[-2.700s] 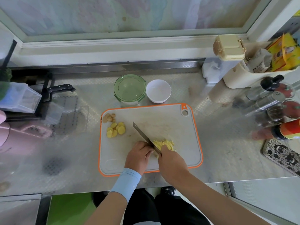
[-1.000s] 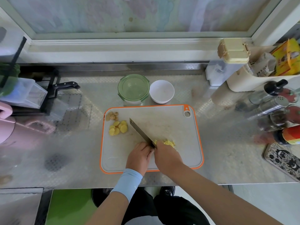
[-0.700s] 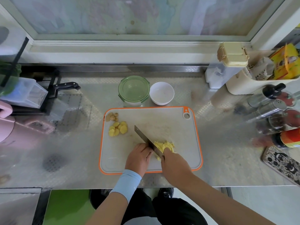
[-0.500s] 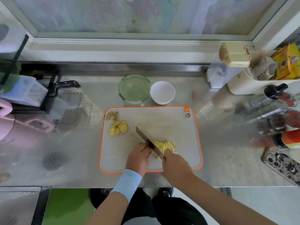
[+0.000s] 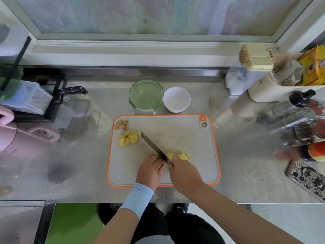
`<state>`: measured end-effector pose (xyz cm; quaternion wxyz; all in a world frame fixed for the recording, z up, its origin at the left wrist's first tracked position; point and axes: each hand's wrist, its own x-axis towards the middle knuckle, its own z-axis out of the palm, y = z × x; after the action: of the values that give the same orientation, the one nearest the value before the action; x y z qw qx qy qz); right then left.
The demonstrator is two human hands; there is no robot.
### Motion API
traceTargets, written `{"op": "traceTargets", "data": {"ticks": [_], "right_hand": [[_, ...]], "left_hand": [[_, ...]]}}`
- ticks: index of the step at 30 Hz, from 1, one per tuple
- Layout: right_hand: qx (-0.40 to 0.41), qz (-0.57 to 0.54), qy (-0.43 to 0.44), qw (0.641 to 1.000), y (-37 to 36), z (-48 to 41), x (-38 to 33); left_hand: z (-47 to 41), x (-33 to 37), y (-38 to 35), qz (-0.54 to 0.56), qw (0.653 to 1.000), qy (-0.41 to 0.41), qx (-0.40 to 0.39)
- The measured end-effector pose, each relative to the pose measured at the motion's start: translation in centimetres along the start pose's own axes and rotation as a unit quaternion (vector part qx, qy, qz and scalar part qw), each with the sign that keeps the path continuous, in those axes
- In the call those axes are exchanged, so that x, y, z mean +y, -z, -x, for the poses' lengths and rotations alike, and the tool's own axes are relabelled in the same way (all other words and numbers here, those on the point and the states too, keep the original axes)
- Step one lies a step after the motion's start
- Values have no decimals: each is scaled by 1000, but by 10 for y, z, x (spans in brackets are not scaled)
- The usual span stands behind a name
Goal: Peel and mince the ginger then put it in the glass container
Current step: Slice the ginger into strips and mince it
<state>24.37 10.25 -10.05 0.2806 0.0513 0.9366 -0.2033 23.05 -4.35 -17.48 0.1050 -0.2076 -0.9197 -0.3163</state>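
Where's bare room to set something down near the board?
Free: far right of the cutting board; counter between board and bottles; counter left of board. Crowded: knife mid-board, ginger slices at board's left, glass container and bowl behind it.

A frosted window [image 5: 158, 14] with white sill [image 5: 123, 53] backs the steel counter [image 5: 246, 147]; green floor [image 5: 73, 224].

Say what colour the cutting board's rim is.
Orange; the rim shows best in the head view.
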Motion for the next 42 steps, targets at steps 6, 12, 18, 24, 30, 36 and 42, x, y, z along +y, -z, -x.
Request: {"op": "traceTargets", "data": {"ticks": [6, 12, 18, 24, 30, 36, 42], "right_hand": [[5, 35, -19, 999, 0, 20, 15], [-12, 62, -13, 998, -8, 17, 16], [-4, 29, -1, 1000, -4, -2, -2], [-8, 21, -3, 1000, -2, -5, -5], [-4, 31, 2, 999, 2, 4, -2], [18, 36, -30, 999, -3, 21, 7], [-14, 58, -14, 998, -11, 12, 6]], "left_hand": [[0, 4, 2, 7, 1000, 4, 23], [2, 2, -2, 10, 1000, 14, 11], [3, -2, -3, 11, 1000, 13, -21], [1, -6, 0, 8, 999, -2, -41], [-1, 0, 2, 12, 1000, 15, -11], [0, -1, 2, 24, 999, 31, -15], [-1, -1, 1, 20, 999, 32, -12]]}}
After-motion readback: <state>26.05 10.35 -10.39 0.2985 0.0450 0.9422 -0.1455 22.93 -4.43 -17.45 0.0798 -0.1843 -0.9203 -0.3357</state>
